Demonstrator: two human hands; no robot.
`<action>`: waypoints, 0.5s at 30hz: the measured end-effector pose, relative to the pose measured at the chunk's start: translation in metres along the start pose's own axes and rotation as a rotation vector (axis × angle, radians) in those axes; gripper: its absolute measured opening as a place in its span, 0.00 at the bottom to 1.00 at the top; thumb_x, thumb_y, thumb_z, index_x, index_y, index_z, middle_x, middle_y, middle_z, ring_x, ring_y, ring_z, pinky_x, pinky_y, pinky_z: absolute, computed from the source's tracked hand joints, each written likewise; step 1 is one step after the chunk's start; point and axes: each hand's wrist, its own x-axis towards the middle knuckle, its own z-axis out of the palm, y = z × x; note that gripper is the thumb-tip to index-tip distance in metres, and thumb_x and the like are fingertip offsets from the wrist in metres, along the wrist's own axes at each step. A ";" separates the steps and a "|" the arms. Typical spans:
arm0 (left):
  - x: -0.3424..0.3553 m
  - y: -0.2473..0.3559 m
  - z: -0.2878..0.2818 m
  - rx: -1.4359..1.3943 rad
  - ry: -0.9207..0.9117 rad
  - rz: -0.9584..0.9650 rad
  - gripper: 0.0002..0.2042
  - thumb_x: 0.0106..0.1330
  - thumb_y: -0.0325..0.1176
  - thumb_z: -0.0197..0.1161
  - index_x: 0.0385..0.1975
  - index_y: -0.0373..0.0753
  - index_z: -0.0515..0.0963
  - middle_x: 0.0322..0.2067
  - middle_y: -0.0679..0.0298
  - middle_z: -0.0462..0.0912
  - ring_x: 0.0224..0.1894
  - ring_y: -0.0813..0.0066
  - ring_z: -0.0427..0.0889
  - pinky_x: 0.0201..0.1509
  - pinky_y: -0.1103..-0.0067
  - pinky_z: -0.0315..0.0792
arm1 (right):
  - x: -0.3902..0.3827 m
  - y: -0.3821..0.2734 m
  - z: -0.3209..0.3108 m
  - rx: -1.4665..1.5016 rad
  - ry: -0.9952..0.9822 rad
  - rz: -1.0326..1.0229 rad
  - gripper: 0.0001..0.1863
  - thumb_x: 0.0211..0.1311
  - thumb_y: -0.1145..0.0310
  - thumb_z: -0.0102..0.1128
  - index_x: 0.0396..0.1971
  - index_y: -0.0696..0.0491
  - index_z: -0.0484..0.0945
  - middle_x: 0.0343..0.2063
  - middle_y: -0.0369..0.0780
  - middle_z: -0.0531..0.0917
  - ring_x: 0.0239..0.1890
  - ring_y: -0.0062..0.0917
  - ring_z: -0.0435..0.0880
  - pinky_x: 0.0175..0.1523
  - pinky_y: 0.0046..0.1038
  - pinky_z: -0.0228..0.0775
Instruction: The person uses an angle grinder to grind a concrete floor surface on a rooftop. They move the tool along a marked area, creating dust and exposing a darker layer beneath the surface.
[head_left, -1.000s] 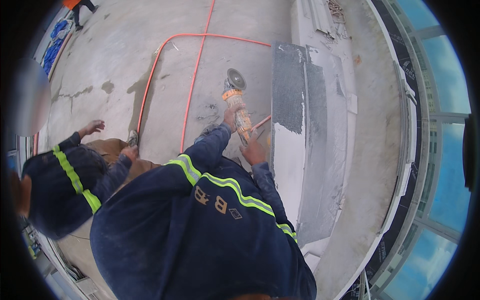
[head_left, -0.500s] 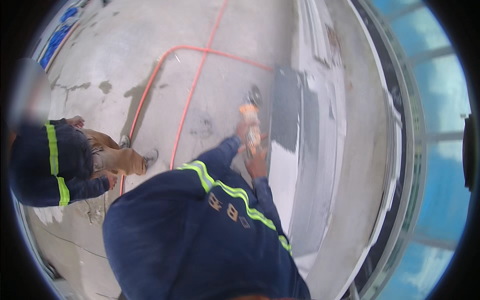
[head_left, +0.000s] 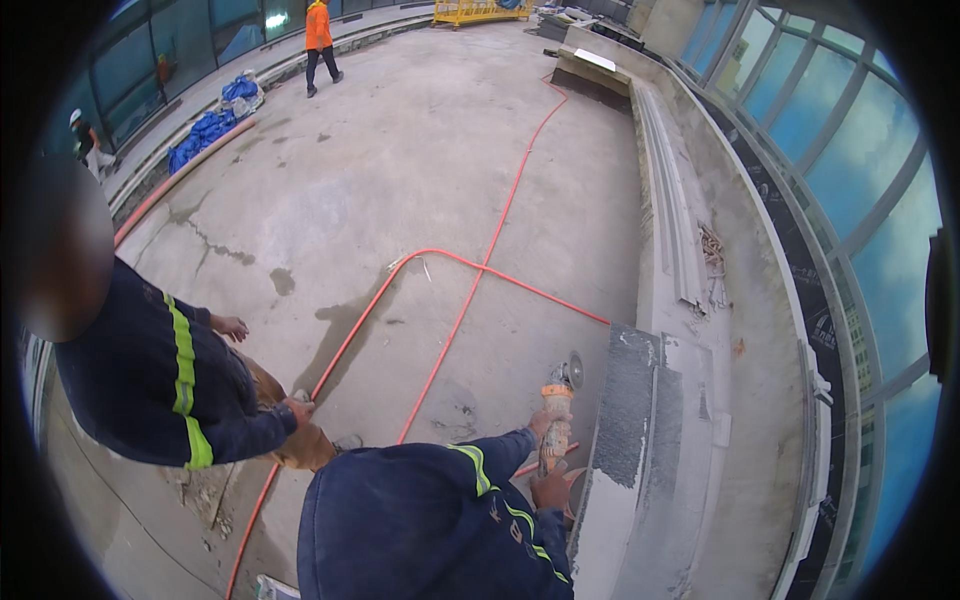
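Observation:
My left hand (head_left: 543, 422) is wrapped round the front body of an orange angle grinder (head_left: 557, 398). Behind it, my right hand (head_left: 549, 488) grips the rear of the same tool. A round disc (head_left: 575, 369) sits at the grinder's far end, apart from the long dark grey panel (head_left: 628, 410) just to its right. That panel has a rough, flaking white area along its near part. My navy sleeves with yellow reflective bands come in from the lower edge. I cannot tell whether the disc is spinning.
Red hoses (head_left: 468, 312) cross on the concrete floor left of the grinder. A co-worker in navy (head_left: 165, 375) stands close on my left. Farther off walks a person in orange (head_left: 318, 40). Blue tarps (head_left: 205, 138) lie far left; a concrete parapet (head_left: 765, 330) runs along the right.
My view has tilted up, bringing in more of the far floor. The grinder appears lower and farther right in the picture, still in both hands. The co-worker on the left appears larger.

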 end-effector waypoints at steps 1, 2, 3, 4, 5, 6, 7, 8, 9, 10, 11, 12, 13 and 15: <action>0.001 -0.001 0.000 0.031 0.016 0.023 0.14 0.55 0.34 0.69 0.38 0.38 0.74 0.29 0.59 0.80 0.29 0.64 0.84 0.32 0.68 0.82 | 0.000 0.002 0.004 -0.001 0.007 0.022 0.39 0.52 0.46 0.65 0.55 0.59 0.64 0.33 0.52 0.83 0.37 0.48 0.84 0.38 0.46 0.75; 0.002 0.001 -0.001 0.042 0.026 0.045 0.14 0.55 0.34 0.69 0.38 0.38 0.74 0.29 0.59 0.80 0.29 0.65 0.84 0.32 0.68 0.82 | 0.003 0.004 0.009 0.011 0.042 -0.004 0.38 0.52 0.45 0.64 0.54 0.59 0.67 0.33 0.51 0.83 0.37 0.48 0.84 0.38 0.45 0.75; 0.003 -0.001 -0.001 0.028 0.020 0.052 0.14 0.55 0.34 0.69 0.38 0.38 0.74 0.28 0.59 0.80 0.28 0.65 0.84 0.32 0.68 0.81 | 0.001 0.006 0.016 -0.008 0.058 0.008 0.38 0.53 0.44 0.64 0.54 0.59 0.69 0.33 0.51 0.83 0.37 0.48 0.84 0.38 0.45 0.75; 0.000 -0.004 -0.003 0.011 0.010 0.048 0.14 0.55 0.34 0.69 0.38 0.38 0.74 0.28 0.59 0.80 0.28 0.65 0.84 0.31 0.68 0.81 | 0.004 0.011 0.019 -0.026 -0.059 0.023 0.37 0.52 0.45 0.64 0.55 0.58 0.70 0.36 0.51 0.83 0.39 0.48 0.83 0.40 0.45 0.76; 0.000 -0.010 -0.003 -0.026 -0.009 0.016 0.14 0.55 0.34 0.69 0.38 0.38 0.74 0.28 0.59 0.80 0.28 0.65 0.84 0.31 0.68 0.81 | 0.006 0.015 0.023 0.017 -0.042 -0.048 0.37 0.52 0.46 0.64 0.57 0.56 0.70 0.38 0.51 0.83 0.40 0.48 0.83 0.43 0.44 0.76; 0.001 -0.014 -0.003 -0.064 -0.024 -0.018 0.14 0.55 0.34 0.69 0.38 0.38 0.74 0.28 0.59 0.80 0.27 0.65 0.84 0.31 0.69 0.81 | 0.009 0.019 0.027 -0.024 -0.106 0.088 0.37 0.51 0.48 0.65 0.57 0.55 0.70 0.40 0.51 0.83 0.40 0.47 0.83 0.44 0.44 0.76; -0.001 -0.019 -0.003 -0.119 -0.039 -0.071 0.14 0.55 0.34 0.69 0.38 0.38 0.74 0.27 0.59 0.80 0.27 0.65 0.84 0.30 0.69 0.81 | 0.007 0.024 0.028 -0.041 -0.011 0.038 0.37 0.51 0.50 0.66 0.58 0.57 0.69 0.38 0.52 0.83 0.39 0.48 0.83 0.44 0.44 0.76; -0.002 -0.023 -0.002 -0.177 -0.041 -0.130 0.14 0.54 0.33 0.69 0.38 0.38 0.75 0.27 0.59 0.80 0.27 0.66 0.84 0.30 0.69 0.81 | 0.012 0.026 0.028 -0.005 -0.076 0.099 0.37 0.52 0.52 0.65 0.58 0.59 0.68 0.36 0.53 0.84 0.38 0.48 0.84 0.44 0.44 0.76; -0.002 -0.026 0.000 -0.226 -0.036 -0.169 0.14 0.54 0.33 0.69 0.38 0.37 0.75 0.27 0.59 0.80 0.26 0.66 0.83 0.30 0.69 0.81 | 0.010 0.026 0.027 -0.010 0.015 0.056 0.37 0.51 0.54 0.66 0.58 0.60 0.66 0.33 0.52 0.84 0.37 0.49 0.84 0.43 0.45 0.76; -0.002 -0.027 0.003 -0.252 -0.031 -0.193 0.14 0.54 0.33 0.69 0.37 0.37 0.75 0.26 0.59 0.80 0.26 0.66 0.83 0.30 0.69 0.81 | 0.008 0.027 0.024 0.021 -0.026 0.108 0.37 0.51 0.55 0.66 0.57 0.60 0.65 0.33 0.52 0.84 0.37 0.50 0.83 0.43 0.45 0.76; -0.001 -0.025 0.007 -0.244 -0.027 -0.193 0.14 0.54 0.33 0.69 0.37 0.37 0.75 0.26 0.59 0.80 0.26 0.66 0.83 0.29 0.70 0.81 | 0.011 0.023 0.019 0.079 0.017 0.085 0.36 0.51 0.56 0.66 0.55 0.60 0.64 0.34 0.53 0.84 0.37 0.50 0.83 0.42 0.46 0.75; -0.002 -0.029 0.008 -0.207 -0.054 -0.183 0.14 0.54 0.33 0.69 0.37 0.37 0.75 0.26 0.60 0.80 0.26 0.66 0.83 0.29 0.70 0.81 | 0.003 0.022 0.018 0.068 -0.004 0.126 0.34 0.51 0.56 0.67 0.53 0.59 0.64 0.34 0.53 0.83 0.38 0.51 0.83 0.43 0.46 0.75; 0.000 -0.026 0.011 -0.106 -0.039 -0.147 0.14 0.54 0.33 0.70 0.37 0.37 0.75 0.26 0.60 0.79 0.25 0.67 0.83 0.28 0.70 0.80 | 0.002 0.017 0.013 0.072 0.041 0.110 0.33 0.51 0.57 0.67 0.52 0.58 0.64 0.35 0.54 0.83 0.38 0.51 0.83 0.43 0.46 0.74; 0.005 -0.026 0.013 0.003 -0.040 -0.098 0.14 0.53 0.34 0.69 0.37 0.37 0.76 0.25 0.60 0.79 0.25 0.67 0.83 0.27 0.70 0.80 | -0.001 0.012 0.006 0.092 0.083 0.093 0.30 0.51 0.58 0.67 0.48 0.57 0.64 0.36 0.54 0.83 0.39 0.51 0.83 0.44 0.46 0.74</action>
